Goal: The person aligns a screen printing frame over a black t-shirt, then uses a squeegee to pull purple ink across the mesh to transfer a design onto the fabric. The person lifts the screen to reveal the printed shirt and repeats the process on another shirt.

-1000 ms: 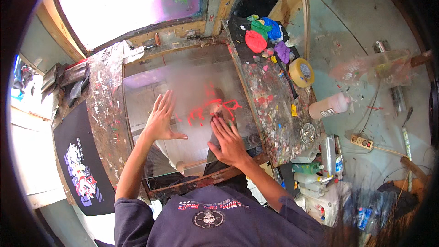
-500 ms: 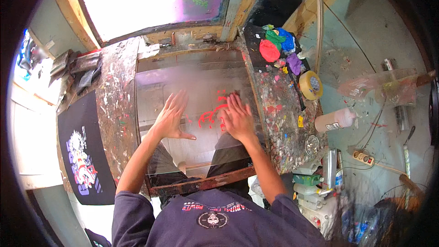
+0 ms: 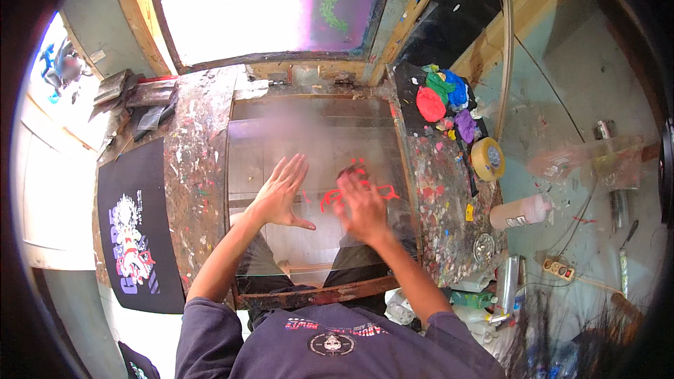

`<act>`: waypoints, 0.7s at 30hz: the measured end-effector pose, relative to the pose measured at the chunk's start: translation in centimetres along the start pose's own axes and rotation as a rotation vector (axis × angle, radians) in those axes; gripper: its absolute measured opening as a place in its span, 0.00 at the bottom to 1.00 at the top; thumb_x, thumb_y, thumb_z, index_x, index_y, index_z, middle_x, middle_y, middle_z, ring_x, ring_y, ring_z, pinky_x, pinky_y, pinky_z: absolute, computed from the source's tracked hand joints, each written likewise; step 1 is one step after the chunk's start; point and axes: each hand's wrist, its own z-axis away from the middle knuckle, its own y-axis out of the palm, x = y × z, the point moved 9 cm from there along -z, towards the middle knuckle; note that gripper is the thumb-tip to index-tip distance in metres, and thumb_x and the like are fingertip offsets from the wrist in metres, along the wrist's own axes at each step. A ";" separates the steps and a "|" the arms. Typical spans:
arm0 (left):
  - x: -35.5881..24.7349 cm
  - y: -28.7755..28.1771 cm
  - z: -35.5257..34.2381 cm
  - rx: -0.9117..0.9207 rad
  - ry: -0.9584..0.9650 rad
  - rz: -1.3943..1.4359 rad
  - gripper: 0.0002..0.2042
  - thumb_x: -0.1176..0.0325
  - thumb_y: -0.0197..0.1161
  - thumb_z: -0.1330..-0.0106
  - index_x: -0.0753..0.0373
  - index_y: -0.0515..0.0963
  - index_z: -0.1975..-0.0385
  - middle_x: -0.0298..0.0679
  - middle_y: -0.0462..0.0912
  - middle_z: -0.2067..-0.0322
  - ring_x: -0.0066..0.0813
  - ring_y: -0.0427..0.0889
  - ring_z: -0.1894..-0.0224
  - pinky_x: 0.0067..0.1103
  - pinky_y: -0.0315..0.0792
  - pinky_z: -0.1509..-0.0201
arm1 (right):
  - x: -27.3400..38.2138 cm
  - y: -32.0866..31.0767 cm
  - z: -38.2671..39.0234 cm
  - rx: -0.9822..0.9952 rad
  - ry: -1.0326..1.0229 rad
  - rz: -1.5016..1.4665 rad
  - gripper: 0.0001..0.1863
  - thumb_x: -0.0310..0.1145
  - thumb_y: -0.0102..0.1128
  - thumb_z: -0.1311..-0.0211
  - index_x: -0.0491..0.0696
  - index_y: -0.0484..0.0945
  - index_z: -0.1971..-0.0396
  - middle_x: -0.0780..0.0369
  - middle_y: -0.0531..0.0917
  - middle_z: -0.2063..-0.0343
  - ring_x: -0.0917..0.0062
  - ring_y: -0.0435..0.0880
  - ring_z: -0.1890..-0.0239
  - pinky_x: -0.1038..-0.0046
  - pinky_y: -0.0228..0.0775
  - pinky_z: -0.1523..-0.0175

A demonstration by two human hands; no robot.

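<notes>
Left hand [image 3: 281,196] flat over the glass pane [image 3: 319,242], fingers together, thumb out wide, holding nothing visible. Right hand [image 3: 364,207] motion-blurred; fingers look extended, but cannot tell whether it holds anything. Dark patch [image 3: 345,170] at its fingertips, too smeared to identify. Red marks [image 3: 385,190] on the glass partly covered by the right hand, the visible ones ahead and to its right. Haze dulls the pane's far part; its near edge lies ahead of the torso, legs showing through. Bare glass between the hands and nearer the body. Paint-crusted bench [image 3: 203,168] borders the pane left and right. Left strip: black printed panel [image 3: 137,238]. Right strip: yellow tape roll [image 3: 487,158], bottle [image 3: 520,211], coloured wads [image 3: 431,104]. Framed screen [image 3: 232,7] beyond, top cut off.
</notes>
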 end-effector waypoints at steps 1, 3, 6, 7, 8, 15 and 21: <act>-0.1 0.0 0.2 0.012 -0.002 0.009 0.75 0.20 0.72 0.61 0.80 0.51 0.24 0.64 0.49 0.22 0.55 0.44 0.17 0.48 0.39 0.15 | -1.5 -0.1 -0.5 0.014 0.060 0.007 0.37 0.52 0.49 0.24 0.37 0.69 0.29 0.47 0.70 0.27 0.56 0.66 0.23 0.44 0.48 0.20; -0.3 -0.1 -0.1 0.014 -0.003 -0.003 0.75 0.20 0.72 0.61 0.80 0.51 0.24 0.65 0.50 0.22 0.55 0.44 0.17 0.48 0.39 0.15 | -2.1 -0.6 -1.9 -0.104 0.081 -0.004 0.34 0.50 0.49 0.25 0.39 0.71 0.30 0.48 0.70 0.27 0.56 0.66 0.23 0.46 0.52 0.21; -0.3 0.3 0.3 0.014 -0.007 -0.004 0.75 0.20 0.72 0.61 0.80 0.51 0.24 0.64 0.49 0.22 0.54 0.44 0.17 0.48 0.38 0.15 | 1.8 0.3 -2.1 -0.055 -0.003 -0.009 0.32 0.48 0.51 0.26 0.42 0.74 0.32 0.52 0.72 0.28 0.59 0.67 0.24 0.48 0.57 0.23; -0.1 0.3 0.2 0.008 -0.005 -0.004 0.75 0.20 0.72 0.61 0.79 0.51 0.24 0.64 0.49 0.22 0.54 0.44 0.17 0.48 0.38 0.15 | 3.1 0.8 0.3 -0.028 -0.060 -0.030 0.30 0.46 0.52 0.26 0.42 0.75 0.32 0.53 0.73 0.28 0.61 0.68 0.24 0.50 0.58 0.24; -0.1 0.3 0.2 0.010 -0.006 -0.006 0.75 0.20 0.72 0.61 0.79 0.51 0.24 0.64 0.49 0.21 0.54 0.44 0.17 0.48 0.38 0.15 | 3.7 1.2 1.9 0.007 -0.114 -0.053 0.28 0.44 0.53 0.26 0.43 0.76 0.33 0.55 0.74 0.28 0.62 0.69 0.24 0.51 0.60 0.24; 0.0 0.1 0.5 -0.022 -0.003 -0.014 0.74 0.19 0.70 0.61 0.80 0.55 0.25 0.65 0.52 0.22 0.56 0.47 0.17 0.48 0.39 0.15 | -2.6 -1.7 -4.1 0.129 0.002 -0.459 0.13 0.23 0.63 0.39 0.46 0.91 0.57 0.59 0.93 0.58 0.65 0.92 0.57 0.65 0.83 0.49; -0.3 0.2 -0.1 -0.041 0.030 0.000 0.73 0.19 0.70 0.60 0.79 0.55 0.25 0.65 0.52 0.22 0.55 0.47 0.17 0.48 0.39 0.15 | -8.7 -0.6 -7.4 0.358 0.157 -0.473 0.15 0.24 0.64 0.45 0.46 0.90 0.57 0.55 0.92 0.63 0.61 0.92 0.61 0.65 0.83 0.51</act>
